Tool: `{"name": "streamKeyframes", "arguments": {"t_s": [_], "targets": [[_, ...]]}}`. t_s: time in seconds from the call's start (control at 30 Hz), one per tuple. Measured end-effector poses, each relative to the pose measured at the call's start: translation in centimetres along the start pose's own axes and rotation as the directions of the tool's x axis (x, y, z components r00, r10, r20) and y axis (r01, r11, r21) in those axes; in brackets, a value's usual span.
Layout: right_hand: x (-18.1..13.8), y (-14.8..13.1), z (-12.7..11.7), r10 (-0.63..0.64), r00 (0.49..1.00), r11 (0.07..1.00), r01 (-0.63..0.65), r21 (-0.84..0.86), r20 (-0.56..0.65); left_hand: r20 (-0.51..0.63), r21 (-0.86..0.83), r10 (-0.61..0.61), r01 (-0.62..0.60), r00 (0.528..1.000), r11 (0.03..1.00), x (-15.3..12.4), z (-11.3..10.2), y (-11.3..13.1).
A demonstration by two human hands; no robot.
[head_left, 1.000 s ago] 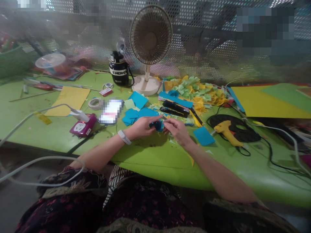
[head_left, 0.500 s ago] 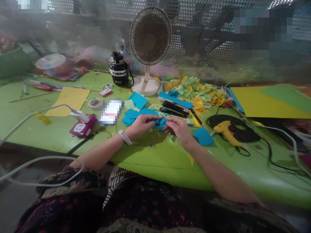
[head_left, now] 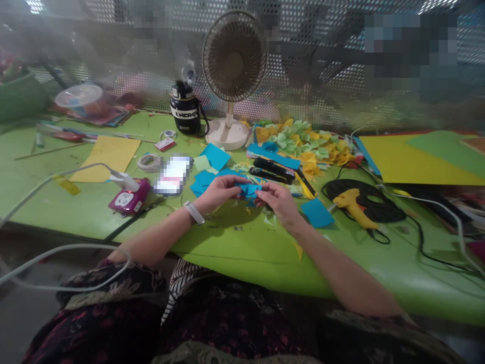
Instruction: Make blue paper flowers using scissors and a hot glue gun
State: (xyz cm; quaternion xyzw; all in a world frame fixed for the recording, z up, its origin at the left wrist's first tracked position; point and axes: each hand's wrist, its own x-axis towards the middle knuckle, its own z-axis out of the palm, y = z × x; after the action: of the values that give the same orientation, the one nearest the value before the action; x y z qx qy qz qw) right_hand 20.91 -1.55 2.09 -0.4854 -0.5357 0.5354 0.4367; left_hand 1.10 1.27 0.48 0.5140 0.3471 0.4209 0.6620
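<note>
Pinching a small folded piece of blue paper (head_left: 249, 189) between my two hands, I have it just above the green table (head_left: 235, 247). My left hand (head_left: 223, 190) grips its left end with thumb and fingers drawn close together; my right hand (head_left: 279, 200) nips the right end between thumb and fingertips, the other fingers curled in. A pale wristband (head_left: 194, 213) circles my left wrist.

Just beyond my left hand lie overlapping blue sheets (head_left: 202, 182), partly hidden by it. Directly past my right hand rests a black stapler (head_left: 273, 171), with a yellow-handled cutter (head_left: 306, 184) beside it, and farther beyond is a heap of crumpled green and orange paper pieces (head_left: 303, 139). A single blue square (head_left: 317, 212) lies near, right of my right wrist; past that, a yellow glue gun (head_left: 356, 208) lies partly over a black round mat (head_left: 390, 205). Left of my left hand are a phone (head_left: 173, 172) and, nearer my forearm, a purple power socket (head_left: 132, 196). A fan (head_left: 235, 63) stands well beyond both hands.
</note>
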Motion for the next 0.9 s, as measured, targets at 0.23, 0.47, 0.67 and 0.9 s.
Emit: {"name": "streamKeyframes", "arguments": {"t_s": [0.23,0.47,0.67,0.9], "targets": [[-0.1,0.0,-0.1,-0.016,1.0,1.0,0.016,-0.002,0.019,0.005,0.001,-0.001,0.001,1.0,1.0,0.1,-0.2,-0.2],[0.0,0.1,-0.1,-0.007,1.0,1.0,0.007,0.028,0.017,0.015,0.027,0.003,-0.003,1.0,1.0,0.2,-0.2,-0.3],[0.1,0.1,-0.1,-0.025,0.999,1.0,0.025,0.011,0.026,0.033,-0.01,0.0,0.0,0.999,1.0,0.1,0.0,-0.1],[0.2,1.3,-0.2,-0.184,0.982,0.97,0.173,-0.17,-0.047,0.026,-0.022,-0.004,0.005,1.0,1.0,0.0,0.0,0.1]]}}
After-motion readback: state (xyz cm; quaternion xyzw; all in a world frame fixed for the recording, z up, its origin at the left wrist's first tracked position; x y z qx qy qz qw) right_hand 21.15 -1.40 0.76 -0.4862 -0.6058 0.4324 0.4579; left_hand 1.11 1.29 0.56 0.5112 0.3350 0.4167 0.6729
